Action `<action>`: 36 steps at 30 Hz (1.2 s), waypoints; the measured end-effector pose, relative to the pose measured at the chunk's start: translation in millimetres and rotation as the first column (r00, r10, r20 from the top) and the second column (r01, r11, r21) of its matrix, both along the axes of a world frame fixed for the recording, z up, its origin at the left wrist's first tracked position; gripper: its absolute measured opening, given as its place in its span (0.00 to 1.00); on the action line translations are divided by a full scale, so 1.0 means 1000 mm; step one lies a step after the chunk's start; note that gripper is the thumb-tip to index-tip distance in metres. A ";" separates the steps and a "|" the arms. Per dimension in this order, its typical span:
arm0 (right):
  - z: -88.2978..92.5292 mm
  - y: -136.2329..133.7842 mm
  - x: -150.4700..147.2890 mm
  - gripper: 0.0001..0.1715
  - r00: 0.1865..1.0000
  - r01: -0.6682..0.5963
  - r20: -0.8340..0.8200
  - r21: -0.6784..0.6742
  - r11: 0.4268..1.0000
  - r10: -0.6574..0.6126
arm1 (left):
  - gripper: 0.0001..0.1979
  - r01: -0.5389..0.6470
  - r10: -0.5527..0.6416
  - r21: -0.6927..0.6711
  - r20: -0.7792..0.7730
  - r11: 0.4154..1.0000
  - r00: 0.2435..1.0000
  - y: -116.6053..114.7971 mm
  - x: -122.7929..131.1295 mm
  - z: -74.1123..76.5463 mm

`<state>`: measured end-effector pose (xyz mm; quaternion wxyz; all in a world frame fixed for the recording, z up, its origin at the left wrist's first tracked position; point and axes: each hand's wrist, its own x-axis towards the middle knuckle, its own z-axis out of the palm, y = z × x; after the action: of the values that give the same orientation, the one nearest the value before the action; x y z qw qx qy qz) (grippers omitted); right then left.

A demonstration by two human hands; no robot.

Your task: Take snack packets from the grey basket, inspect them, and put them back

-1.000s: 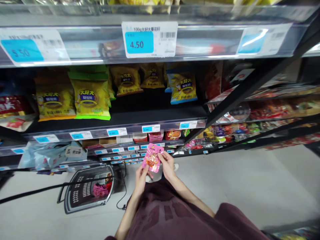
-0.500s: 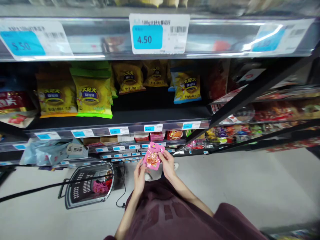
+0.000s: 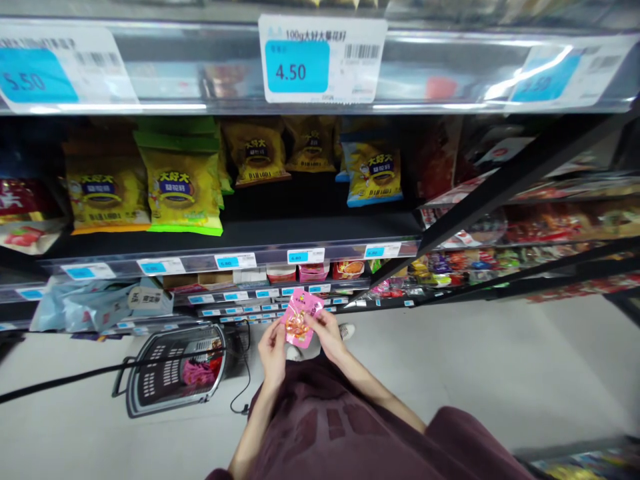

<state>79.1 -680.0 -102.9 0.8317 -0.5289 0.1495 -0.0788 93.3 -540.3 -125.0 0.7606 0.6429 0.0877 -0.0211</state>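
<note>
Dipped slightly and shifted left since half a second ago, a pink packet (image 3: 301,315) hangs above the floor (image 3: 450,373), pinched at its left edge by my left hand (image 3: 273,350) and at its right by my right hand (image 3: 327,335), seen from my remote post. Two-handed handling looks like the step under way; moving on would call for one hand's fingers keeping their grip. Below left, a basket (image 3: 165,387) holds pink packaging (image 3: 199,372); ahead, yellow bags (image 3: 183,193) stand on a dark shelf (image 3: 280,220).
</note>
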 end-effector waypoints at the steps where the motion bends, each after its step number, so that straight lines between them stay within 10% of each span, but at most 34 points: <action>1: 0.000 0.002 -0.001 0.18 0.998 -0.061 -0.012 -0.021 0.998 0.061 | 0.19 -0.017 0.017 -0.009 0.007 1.000 1.000 0.000 0.000 0.000; 6: -0.004 0.009 -0.003 0.15 0.968 -0.252 -0.040 -0.117 0.961 0.249 | 0.18 -0.057 0.061 -0.074 0.048 0.996 0.997 0.001 0.001 0.001; 20: 0.013 -0.036 0.028 0.14 0.985 0.170 0.035 -0.077 0.982 -0.168 | 0.16 0.187 -0.179 -0.108 0.080 0.976 0.981 -0.001 -0.004 0.007; 36: 0.042 -0.078 0.101 0.18 0.994 -0.050 -0.099 -0.092 0.994 0.041 | 0.17 0.110 -0.103 -0.116 0.061 0.987 0.993 0.008 -0.006 0.008</action>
<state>180.5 -758.4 -61.2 0.7990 -0.5742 0.1738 -0.0409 87.0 -532.4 -117.1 0.7976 0.6003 0.0308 -0.0494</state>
